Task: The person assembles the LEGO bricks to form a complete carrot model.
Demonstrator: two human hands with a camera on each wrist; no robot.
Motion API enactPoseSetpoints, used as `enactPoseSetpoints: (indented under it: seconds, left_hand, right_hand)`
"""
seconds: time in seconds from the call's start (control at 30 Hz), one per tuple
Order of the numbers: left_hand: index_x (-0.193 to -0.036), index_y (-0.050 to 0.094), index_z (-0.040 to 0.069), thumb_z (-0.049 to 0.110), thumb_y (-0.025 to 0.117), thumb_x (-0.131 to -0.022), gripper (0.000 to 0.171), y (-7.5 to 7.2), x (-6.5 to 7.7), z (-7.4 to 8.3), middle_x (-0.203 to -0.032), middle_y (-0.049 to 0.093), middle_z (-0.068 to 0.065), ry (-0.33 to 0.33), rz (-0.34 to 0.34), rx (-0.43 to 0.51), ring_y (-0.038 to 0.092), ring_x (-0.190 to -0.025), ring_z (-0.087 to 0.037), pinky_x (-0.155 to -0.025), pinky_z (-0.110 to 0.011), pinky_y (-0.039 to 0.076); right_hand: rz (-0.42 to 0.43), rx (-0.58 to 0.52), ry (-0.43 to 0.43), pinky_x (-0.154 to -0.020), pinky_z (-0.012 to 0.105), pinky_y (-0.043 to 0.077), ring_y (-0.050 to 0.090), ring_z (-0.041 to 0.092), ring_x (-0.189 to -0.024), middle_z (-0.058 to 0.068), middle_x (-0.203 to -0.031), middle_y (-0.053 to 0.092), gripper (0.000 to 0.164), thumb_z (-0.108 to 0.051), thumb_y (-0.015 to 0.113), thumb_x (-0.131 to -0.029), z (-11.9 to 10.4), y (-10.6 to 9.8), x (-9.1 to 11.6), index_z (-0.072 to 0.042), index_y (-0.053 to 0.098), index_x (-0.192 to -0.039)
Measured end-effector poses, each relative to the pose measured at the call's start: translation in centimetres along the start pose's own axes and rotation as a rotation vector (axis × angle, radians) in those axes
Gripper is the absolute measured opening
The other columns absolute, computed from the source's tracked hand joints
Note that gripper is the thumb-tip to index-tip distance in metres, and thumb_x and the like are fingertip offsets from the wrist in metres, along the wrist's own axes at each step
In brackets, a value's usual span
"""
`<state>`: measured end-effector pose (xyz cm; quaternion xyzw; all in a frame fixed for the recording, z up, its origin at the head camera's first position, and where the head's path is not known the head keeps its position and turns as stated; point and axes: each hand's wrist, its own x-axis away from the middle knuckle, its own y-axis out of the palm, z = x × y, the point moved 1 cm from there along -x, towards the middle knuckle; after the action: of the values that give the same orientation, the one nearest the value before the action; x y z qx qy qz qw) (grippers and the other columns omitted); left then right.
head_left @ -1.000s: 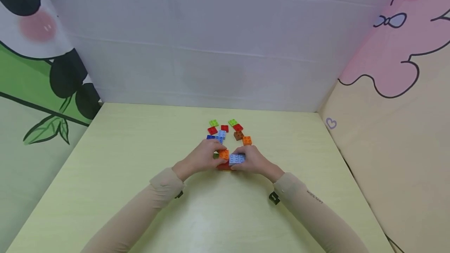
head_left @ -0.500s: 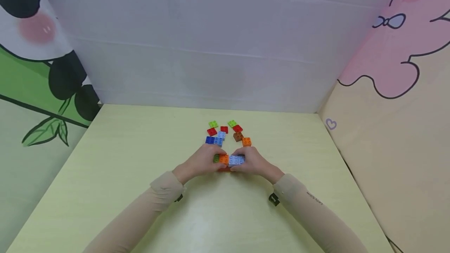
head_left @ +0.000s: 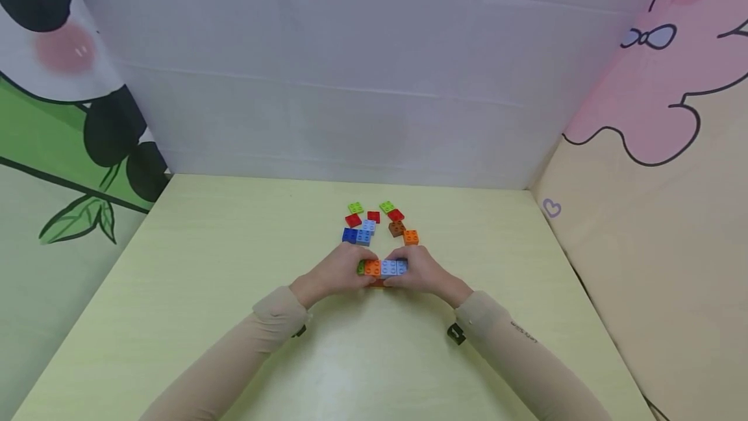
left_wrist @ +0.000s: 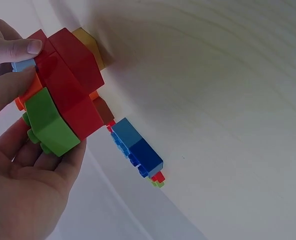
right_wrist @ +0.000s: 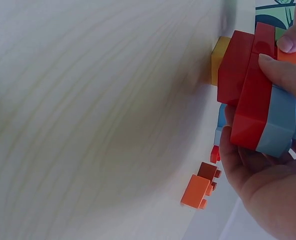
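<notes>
Head view: the brick stack (head_left: 388, 269) sits between left fingers (head_left: 363, 253) and right fingers (head_left: 400, 253), curled round its ends.

Your left hand (head_left: 340, 268) and right hand (head_left: 428, 269) face each other in a two-handed grip, thumbs (left_wrist: 10, 90) close together on the near side, fingers (left_wrist: 71, 167) bent on the far side. Behind the hands, your left forearm (head_left: 228, 355) and right forearm (head_left: 526, 353), sleeved almost to the wrists (head_left: 304, 290), slant outward and back.
</notes>
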<state>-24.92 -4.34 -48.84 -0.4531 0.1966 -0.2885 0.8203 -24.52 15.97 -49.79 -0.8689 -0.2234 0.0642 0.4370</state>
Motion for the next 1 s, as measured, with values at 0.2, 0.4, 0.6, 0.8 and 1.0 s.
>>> enactPoseSetpoints:
  seconds: [0.2, 0.4, 0.6, 0.8, 1.0]
  left_hand:
    - [-0.112, 0.07, 0.009, 0.022, 0.074, -0.083, 0.032, 0.0, -0.2, 0.1, -0.102, 0.068, 0.002, 0.018, -0.05, -0.017, 0.056, -0.079, -0.009, -0.073, -0.02, 0.047]
    - [-0.113, 0.069, 0.008, 0.022, 0.074, -0.084, 0.032, 0.1, -0.2, 0.2, -0.102, 0.068, 0.0, 0.042, -0.053, -0.057, 0.056, -0.081, -0.009, -0.075, -0.021, 0.047]
    - [-0.102, 0.071, 0.012, 0.022, 0.076, -0.083, 0.023, 0.0, -0.6, 0.1, -0.091, 0.065, 0.005, 0.044, -0.052, -0.041, 0.054, -0.078, -0.011, -0.071, -0.022, 0.047]
    - [-0.105, 0.073, 0.013, 0.024, 0.078, -0.081, 0.027, 0.0, -1.2, 0.0, -0.095, 0.063, 0.005, -0.02, -0.071, -0.025, 0.052, -0.084, -0.013, -0.076, -0.025, 0.045]
    - [-0.103, 0.073, 0.012, 0.025, 0.077, -0.081, 0.025, 0.3, -1.4, -0.1, -0.091, 0.058, 0.005, -0.054, -0.109, -0.027, 0.05, -0.083, -0.015, -0.073, -0.027, 0.043]
  right_hand:
    - [0.006, 0.009, -0.003, -0.076, 0.029, 0.045, 0.052, 0.014, -0.09, -0.01, -0.096, 0.062, 0.033, -0.032, 0.082, -0.076, 0.0, 0.1, 0.0, -0.017, 0.071, -0.104]
    - [0.01, 0.007, -0.001, -0.075, 0.028, 0.046, 0.052, 0.014, -0.089, -0.009, -0.095, 0.062, 0.033, -0.031, 0.082, -0.076, -0.1, 0.1, 0.1, -0.016, 0.071, -0.103]
    - [0.016, 0.017, -0.025, -0.074, 0.027, 0.046, 0.053, 0.013, -0.087, -0.01, -0.094, 0.062, 0.033, -0.031, 0.083, -0.075, 0.0, -0.1, 0.0, -0.016, 0.071, -0.102]
    - [0.023, 0.016, -0.031, -0.075, 0.029, 0.046, 0.053, 0.013, -0.088, -0.009, -0.095, 0.063, 0.034, -0.031, 0.082, -0.075, -0.1, -0.3, -0.1, -0.015, 0.071, -0.103]
    - [0.006, 0.008, -0.015, -0.077, 0.029, 0.046, 0.053, 0.013, -0.09, -0.01, -0.096, 0.063, 0.033, -0.031, 0.082, -0.076, 0.0, -0.1, 0.0, -0.016, 0.071, -0.104]
